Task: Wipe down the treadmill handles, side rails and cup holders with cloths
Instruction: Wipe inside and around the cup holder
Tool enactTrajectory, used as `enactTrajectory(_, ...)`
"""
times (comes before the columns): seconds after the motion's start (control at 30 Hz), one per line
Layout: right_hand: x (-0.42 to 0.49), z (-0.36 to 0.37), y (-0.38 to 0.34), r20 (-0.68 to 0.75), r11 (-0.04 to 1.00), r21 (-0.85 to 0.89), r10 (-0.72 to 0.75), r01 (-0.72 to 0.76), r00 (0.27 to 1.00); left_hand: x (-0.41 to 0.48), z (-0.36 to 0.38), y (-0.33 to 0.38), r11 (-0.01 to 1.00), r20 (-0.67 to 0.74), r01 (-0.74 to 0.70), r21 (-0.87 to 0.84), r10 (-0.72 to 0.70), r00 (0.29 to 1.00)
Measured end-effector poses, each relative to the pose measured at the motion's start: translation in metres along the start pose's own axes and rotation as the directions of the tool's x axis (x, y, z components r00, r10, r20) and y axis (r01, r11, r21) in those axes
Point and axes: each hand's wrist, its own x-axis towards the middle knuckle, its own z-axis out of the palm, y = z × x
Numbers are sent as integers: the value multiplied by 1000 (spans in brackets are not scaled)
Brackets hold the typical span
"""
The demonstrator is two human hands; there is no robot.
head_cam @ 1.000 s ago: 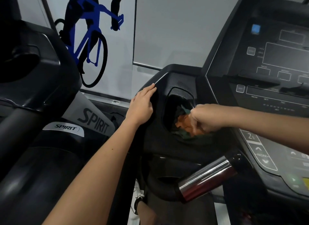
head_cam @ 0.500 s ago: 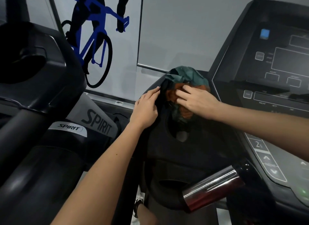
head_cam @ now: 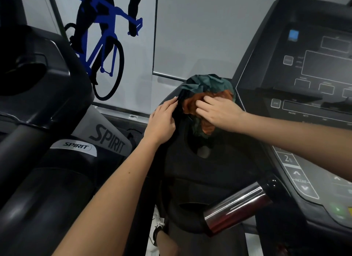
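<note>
Wiping round the cup holder (head_cam: 202, 149), I press the bunched cloth (head_cam: 206, 83) onto its top rim with my right hand (head_cam: 221, 114), fingers (head_cam: 205, 103) nearly straight, left hand (head_cam: 162, 122) resting flat on the housing (head_cam: 181, 170); next probably needs a firm sweep along that rim

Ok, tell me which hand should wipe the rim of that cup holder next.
Right. The right hand lies on the cloth, fingers pressing it against the upper rim of the cup holder. The left hand rests flat on the outer edge of the panel beside it.
</note>
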Motion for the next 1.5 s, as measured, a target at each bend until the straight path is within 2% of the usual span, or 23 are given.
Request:
enactTrajectory(0.13, -23, -16, -6, 208, 999, 35, -28, 21, 978, 0, 0, -2, 1000, 12, -4, -3, 4, 1000)
enactTrajectory(0.23, -35, -34, -18, 474, 963, 268, -107, -27, 874, 0, 1, -2, 1000, 11, 4, -5, -3, 1000)
enactTrajectory(0.3, -39, -47, -25, 510, 899, 432, -176, -74, 842, 0, 1, -2, 1000, 4, 3, -10, -3, 1000)
enactTrajectory(0.37, -45, -50, -30, 491, 769, 617, -215, -163, 844, 0, 1, -2, 1000, -2, -3, -19, 3, 1000)
enactTrajectory(0.47, -51, -51, -42, 442, 449, 836, -210, -316, 872, 1, 1, -3, 999, -5, -1, -32, 0, 1000)
enactTrajectory(0.57, -38, -49, -63, 375, 178, 917, -74, -358, 924, 2, 2, -5, 999, -8, 7, -43, -7, 1000)
enactTrajectory(0.67, -11, -40, -76, 389, 87, 911, 138, -403, 911, 4, 2, -7, 999, 6, 4, -47, -3, 1000)
enactTrajectory(0.73, 7, -35, -75, 429, 49, 888, 271, -457, 862, 4, 2, -7, 999, 27, -1, -37, 2, 1000)
enactTrajectory(0.87, 37, -24, -66, 529, -172, 832, 530, -527, 663, 3, 1, -4, 999, 11, 10, -50, -10, 1000)
enactTrajectory(0.9, 41, -23, -66, 535, -186, 828, 545, -529, 645, 3, 1, -4, 999, 6, 8, -51, -8, 1000)
enactTrajectory(0.93, 41, -20, -66, 529, -166, 830, 536, -532, 658, 3, 1, -4, 999, 5, 7, -48, -7, 1000)
enactTrajectory(1.0, 30, -21, -65, 467, -68, 867, 458, -494, 756, 3, 1, -4, 999, 13, 7, -41, -6, 1000)
enactTrajectory(1.07, 9, -31, -62, 365, 73, 915, 269, -396, 892, 4, 1, -5, 1000, 14, 0, -29, 1, 1000)
enactTrajectory(1.13, -12, -40, -56, 285, 234, 929, 46, -287, 958, 4, 1, -5, 999, -3, -3, -33, 3, 1000)
enactTrajectory(1.17, -19, -45, -51, 275, 318, 916, -54, -244, 960, 3, 2, -5, 999, -9, -3, -37, 3, 1000)
enactTrajectory(1.23, -28, -50, -39, 330, 460, 864, -207, -206, 921, 1, 2, -4, 999, -5, -6, -37, 6, 1000)
enactTrajectory(1.33, -28, -52, -24, 503, 685, 709, -322, -170, 802, 1, 1, -4, 1000, 5, -9, -25, 9, 1000)
enactTrajectory(1.4, -26, -50, -19, 622, 831, 537, -273, -146, 734, 1, 1, -3, 1000, 6, -7, -20, 7, 1000)
enactTrajectory(1.47, -22, -44, -19, 633, 914, 381, -151, -135, 759, 1, 0, -4, 1000, 4, -8, -21, 8, 1000)
enactTrajectory(1.5, -21, -44, -20, 583, 943, 310, -90, -119, 808, 1, 1, -4, 1000, 2, -8, -24, 8, 1000)
